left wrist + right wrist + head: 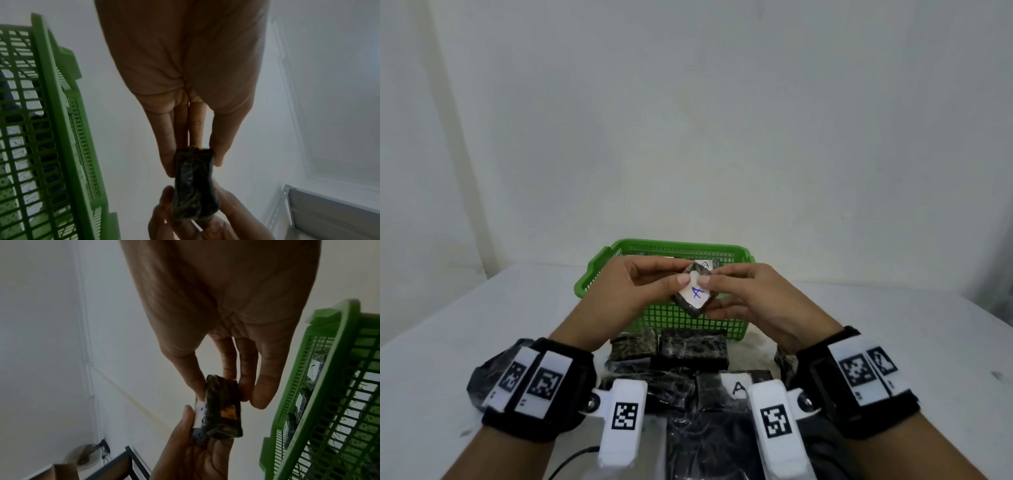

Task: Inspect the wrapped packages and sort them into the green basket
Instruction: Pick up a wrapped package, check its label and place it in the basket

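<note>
Basket (599,274) behind the loose packages (690,347); held package (695,291) above both

Dark wrapped package held up over the green basket

The small package (694,292), in dark crinkled film with a white label bearing a blue "A", is tilted corner-up above the basket's near wall. The green basket (599,270), a mesh tray, holds other labelled packages (703,264); more packages (690,347) lie at its 6 o'clock.
</note>
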